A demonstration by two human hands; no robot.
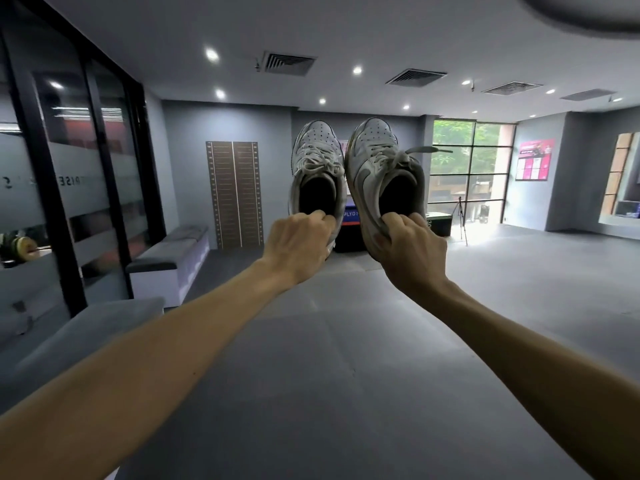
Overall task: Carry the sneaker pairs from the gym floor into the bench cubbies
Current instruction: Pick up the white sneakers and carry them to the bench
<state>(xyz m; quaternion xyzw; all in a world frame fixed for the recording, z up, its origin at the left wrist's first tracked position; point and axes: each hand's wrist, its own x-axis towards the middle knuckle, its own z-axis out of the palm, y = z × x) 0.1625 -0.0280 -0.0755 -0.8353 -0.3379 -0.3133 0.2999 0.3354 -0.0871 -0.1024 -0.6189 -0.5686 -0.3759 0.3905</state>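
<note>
I hold a pair of worn white sneakers up at arm's length, toes pointing up and away. My left hand (298, 242) pinches the heel collar of the left sneaker (317, 157). My right hand (410, 252) grips the heel of the right sneaker (377, 161), which has a grey swoosh and a loose lace sticking out to the right. The two shoes hang side by side, almost touching. A white bench with grey cushions (173, 263) stands along the left wall; its cubby openings are not visible from here.
A second grey cushioned bench (79, 336) lies nearer at the lower left. Glass partitions line the left side. A black plyo box (349, 233) sits behind the shoes, another box (440, 223) and a tripod (460, 216) by the far window. Grey floor mats (329, 358) stretch ahead.
</note>
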